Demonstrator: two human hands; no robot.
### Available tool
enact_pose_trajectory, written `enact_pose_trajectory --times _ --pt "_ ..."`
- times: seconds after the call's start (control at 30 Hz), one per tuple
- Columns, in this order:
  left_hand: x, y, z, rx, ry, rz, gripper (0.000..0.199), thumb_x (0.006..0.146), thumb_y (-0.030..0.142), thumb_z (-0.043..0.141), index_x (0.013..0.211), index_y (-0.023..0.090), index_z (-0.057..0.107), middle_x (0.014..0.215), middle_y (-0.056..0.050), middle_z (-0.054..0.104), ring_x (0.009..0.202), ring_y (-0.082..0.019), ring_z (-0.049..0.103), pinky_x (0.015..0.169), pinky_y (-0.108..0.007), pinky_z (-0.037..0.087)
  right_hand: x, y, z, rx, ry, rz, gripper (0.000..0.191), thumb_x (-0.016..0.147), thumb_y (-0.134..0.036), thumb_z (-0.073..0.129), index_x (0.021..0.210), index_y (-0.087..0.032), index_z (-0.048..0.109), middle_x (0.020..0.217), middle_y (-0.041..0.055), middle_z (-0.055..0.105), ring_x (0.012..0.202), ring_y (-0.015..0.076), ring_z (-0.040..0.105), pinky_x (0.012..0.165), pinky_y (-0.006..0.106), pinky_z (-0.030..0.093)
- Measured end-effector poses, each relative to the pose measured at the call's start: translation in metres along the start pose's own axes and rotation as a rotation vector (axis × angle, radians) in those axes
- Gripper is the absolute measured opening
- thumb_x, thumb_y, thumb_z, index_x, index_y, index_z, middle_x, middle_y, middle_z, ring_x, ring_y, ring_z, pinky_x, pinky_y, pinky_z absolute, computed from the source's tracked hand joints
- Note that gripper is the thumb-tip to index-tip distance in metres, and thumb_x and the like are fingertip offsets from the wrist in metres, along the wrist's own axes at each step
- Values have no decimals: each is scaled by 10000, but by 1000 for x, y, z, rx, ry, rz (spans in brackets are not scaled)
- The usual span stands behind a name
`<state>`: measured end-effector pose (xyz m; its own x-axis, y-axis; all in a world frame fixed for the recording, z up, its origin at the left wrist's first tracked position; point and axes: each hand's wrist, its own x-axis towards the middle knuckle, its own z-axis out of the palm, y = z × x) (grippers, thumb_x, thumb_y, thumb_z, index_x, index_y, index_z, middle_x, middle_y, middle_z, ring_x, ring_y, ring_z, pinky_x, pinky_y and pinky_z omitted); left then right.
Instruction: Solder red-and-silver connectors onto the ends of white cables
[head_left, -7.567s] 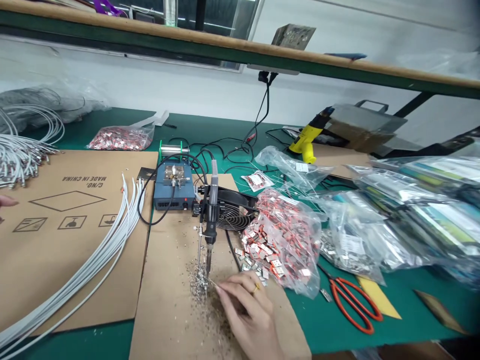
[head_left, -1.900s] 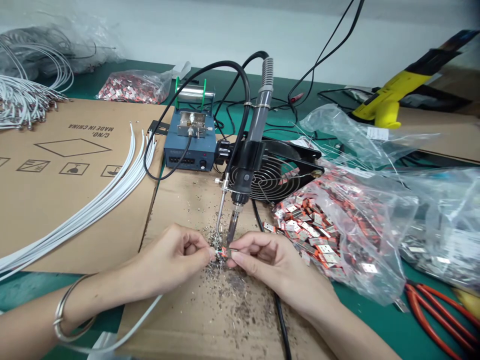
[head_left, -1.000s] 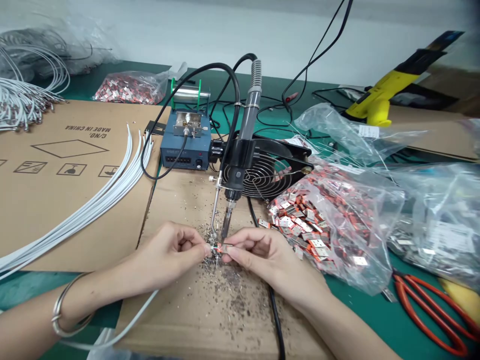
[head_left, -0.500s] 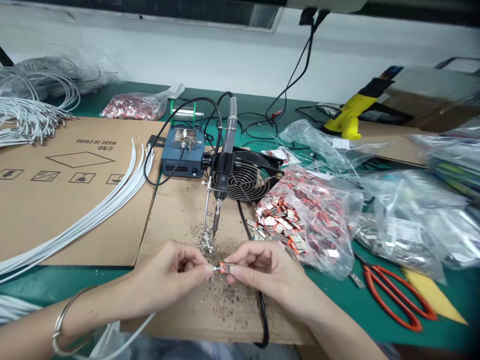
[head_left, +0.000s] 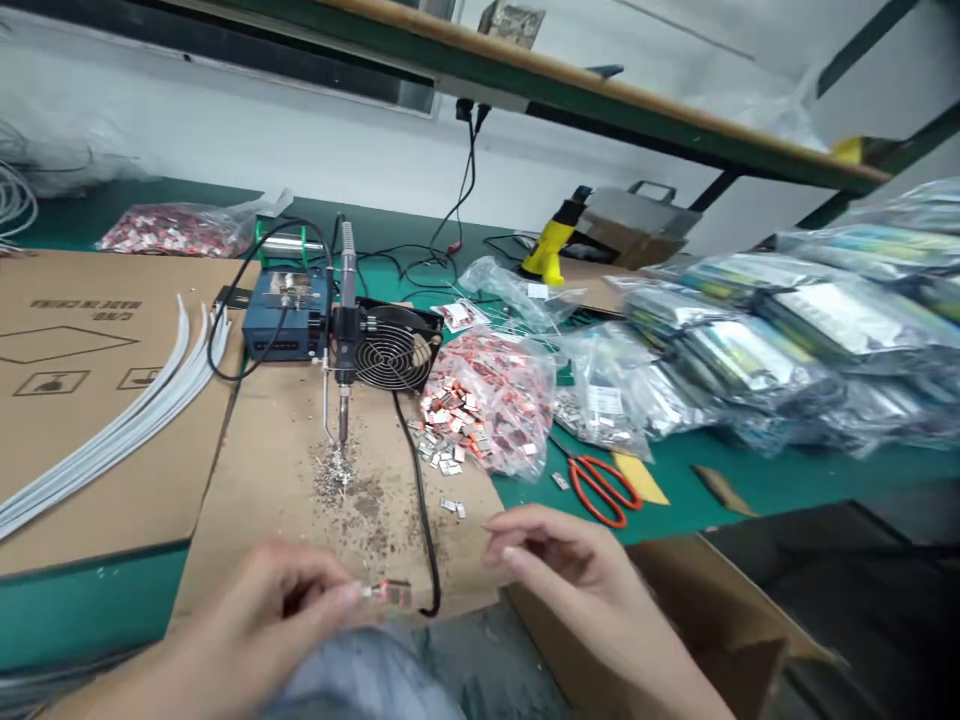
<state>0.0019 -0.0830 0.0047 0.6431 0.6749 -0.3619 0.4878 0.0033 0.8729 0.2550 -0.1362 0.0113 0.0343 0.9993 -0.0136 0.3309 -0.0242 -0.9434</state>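
My left hand (head_left: 277, 610) pinches a small red-and-silver connector (head_left: 391, 592) at the end of a thin wire, low in the view near the cardboard's front edge. My right hand (head_left: 570, 560) hangs a little up and to the right, its fingers apart and holding nothing. Neither hand touches the soldering tool (head_left: 343, 385), which stands clamped upright above a scatter of solder scraps (head_left: 337, 478) on the cardboard sheet (head_left: 270, 510). A black cable (head_left: 420, 510) runs down the cardboard between the scraps and my right hand.
A blue soldering station (head_left: 286, 315) and a black caged fan (head_left: 394, 352) stand behind the tool. A bag of red connectors (head_left: 487, 400) lies to the right, with orange-handled scissors (head_left: 600, 490) beyond. White cables (head_left: 127, 420) lie on cardboard at left; stacked plastic bags (head_left: 787, 340) fill the right.
My hands have separated and drawn back from the soldering tool. The right hand has let go of the connector, which stays in my left hand. The view has tilted upward and swung left.
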Motion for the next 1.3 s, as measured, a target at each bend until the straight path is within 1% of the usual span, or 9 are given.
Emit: enact_pose_trajectory --times 0.13,0.2,0.3,0.43,0.57,0.67,0.87,1.13,1.3 --pt "12 8 -12 -81 -9 -18 306 840 354 455 632 143 529 496 71 300 463 -78 257 436 -221 182 15 -1 41 155 -265 88 268 766 -288 654 1010 -185 619 802 47 683 662 141 594 576 249 454" --pt "15 5 -15 -110 -11 -41 297 835 359 461 650 139 537 458 85 290 413 -70 253 400 -216 168 26 -2 59 195 -317 142 229 749 -310 669 920 -161 636 713 22 651 596 108 556 524 219 421" --pt "17 -2 -23 -94 10 -36 308 844 373 463 731 120 597 474 76 367 405 -64 316 387 -192 211 45 -1 73 309 -352 234 263 689 -370 715 787 -144 623 612 -3 624 494 71 523 466 190 408" --pt "28 -9 -44 -77 2 -7 332 850 418 473 805 125 621 488 74 412 409 -58 370 379 -164 263 75 0 77 420 -395 321 354 613 -404 767 778 -128 620 653 34 685 472 64 565 474 183 463" --pt "45 -9 -66 -105 12 -61 308 834 404 507 758 120 600 423 93 374 358 -47 329 332 -148 238 101 1 77 491 -411 324 362 587 -375 795 786 -114 644 676 44 699 518 74 607 508 173 499" --pt "54 -9 -74 -157 13 -72 293 807 405 555 721 127 595 424 101 360 352 -36 315 322 -135 237 113 3 80 554 -408 315 322 600 -350 797 777 -120 657 661 40 699 503 70 605 483 157 493" --pt "57 -7 -74 -187 26 -127 271 823 380 544 749 129 611 393 103 380 322 -31 310 309 -131 232 114 7 80 620 -391 329 254 640 -315 791 779 -141 668 665 49 708 500 69 597 452 138 471" --pt "56 -5 -73 -220 40 -143 269 822 383 540 747 133 605 397 107 355 320 -32 300 304 -136 220 113 5 78 573 -394 336 232 675 -315 770 810 -145 689 668 56 702 475 64 552 435 147 443" --pt "55 -2 -72 -242 45 -140 255 825 355 533 722 132 601 401 106 341 327 -31 285 311 -142 207 111 4 76 538 -385 342 253 681 -346 762 822 -150 687 654 52 691 469 57 506 426 147 386"
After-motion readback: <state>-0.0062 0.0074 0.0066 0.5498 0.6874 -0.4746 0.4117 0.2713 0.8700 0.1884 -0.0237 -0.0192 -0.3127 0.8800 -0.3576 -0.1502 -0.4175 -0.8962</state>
